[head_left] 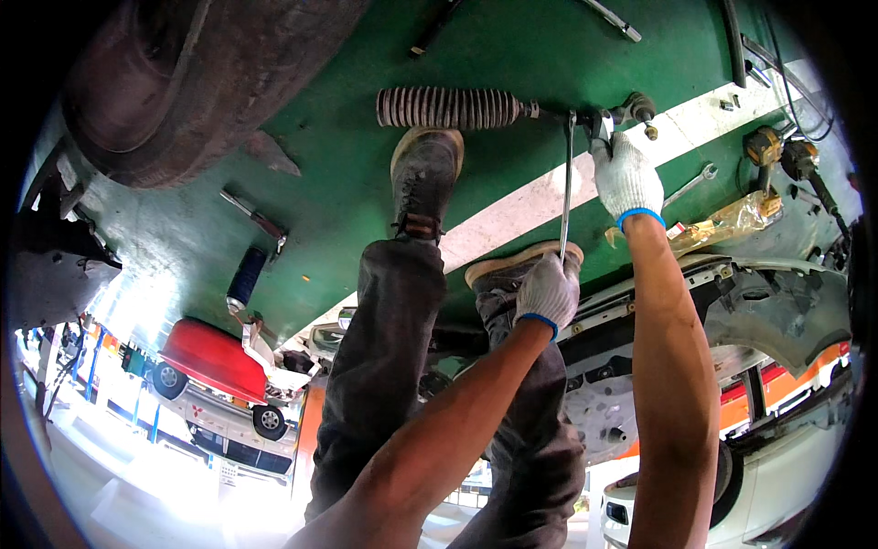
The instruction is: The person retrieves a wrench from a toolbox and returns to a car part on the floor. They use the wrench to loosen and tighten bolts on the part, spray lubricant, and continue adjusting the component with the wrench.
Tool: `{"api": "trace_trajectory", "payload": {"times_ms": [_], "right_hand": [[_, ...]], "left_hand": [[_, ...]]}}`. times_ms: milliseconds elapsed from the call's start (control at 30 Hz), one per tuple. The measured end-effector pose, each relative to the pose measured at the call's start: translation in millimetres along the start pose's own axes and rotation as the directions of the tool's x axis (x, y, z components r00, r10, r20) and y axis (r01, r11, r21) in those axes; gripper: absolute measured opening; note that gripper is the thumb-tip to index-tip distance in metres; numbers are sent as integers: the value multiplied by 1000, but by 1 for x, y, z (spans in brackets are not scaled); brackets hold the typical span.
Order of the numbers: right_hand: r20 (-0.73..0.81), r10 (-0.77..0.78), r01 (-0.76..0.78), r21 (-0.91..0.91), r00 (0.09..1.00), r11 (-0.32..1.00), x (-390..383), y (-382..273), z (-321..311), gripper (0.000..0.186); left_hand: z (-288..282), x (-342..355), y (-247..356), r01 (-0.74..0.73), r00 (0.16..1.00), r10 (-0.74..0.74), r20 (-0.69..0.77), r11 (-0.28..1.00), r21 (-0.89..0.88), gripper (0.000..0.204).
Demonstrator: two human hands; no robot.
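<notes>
A steering tie rod with a ribbed rubber boot (446,108) lies crosswise over the green floor, its ball-joint end (633,110) toward the right. My left hand (549,291), in a white knit glove, is closed round the lower end of a long steel wrench (568,188). The wrench's upper end meets the rod just left of the joint. Close beside it, my gloved right hand (628,180) grips a metal tool (601,125) set against the rod; most of this tool is hidden by the fingers. The toe of my left shoe (427,169) is at the boot's underside.
A large tire (174,82) occupies the upper left. A ratchet (258,218) and a spray can (246,277) lie on the left floor. At right are a combination wrench (691,184), a plastic bag (727,222), cordless power tools (764,146) and a car body panel (777,311).
</notes>
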State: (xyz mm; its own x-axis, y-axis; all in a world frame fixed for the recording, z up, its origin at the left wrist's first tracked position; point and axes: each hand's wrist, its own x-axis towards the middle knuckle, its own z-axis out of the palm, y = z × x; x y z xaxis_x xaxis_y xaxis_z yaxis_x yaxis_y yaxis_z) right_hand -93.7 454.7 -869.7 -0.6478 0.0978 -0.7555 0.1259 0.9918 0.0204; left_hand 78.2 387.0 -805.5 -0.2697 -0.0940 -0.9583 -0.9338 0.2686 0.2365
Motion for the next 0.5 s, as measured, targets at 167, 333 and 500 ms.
{"api": "trace_trajectory", "payload": {"times_ms": [167,333,500], "right_hand": [[-32,5,-7,-74,999,997,-5,-2,0,40],[-83,77,-81,-47,994,996,-12,-12,-2,38],[-139,86,-88,-11,987,996,-11,-7,14,38]], "left_hand": [[-8,-14,26,42,998,-33,57,984,-174,38],[-2,-12,23,-132,989,138,48,986,-102,29],[-26,-12,31,110,967,-31,252,944,-310,31]]}}
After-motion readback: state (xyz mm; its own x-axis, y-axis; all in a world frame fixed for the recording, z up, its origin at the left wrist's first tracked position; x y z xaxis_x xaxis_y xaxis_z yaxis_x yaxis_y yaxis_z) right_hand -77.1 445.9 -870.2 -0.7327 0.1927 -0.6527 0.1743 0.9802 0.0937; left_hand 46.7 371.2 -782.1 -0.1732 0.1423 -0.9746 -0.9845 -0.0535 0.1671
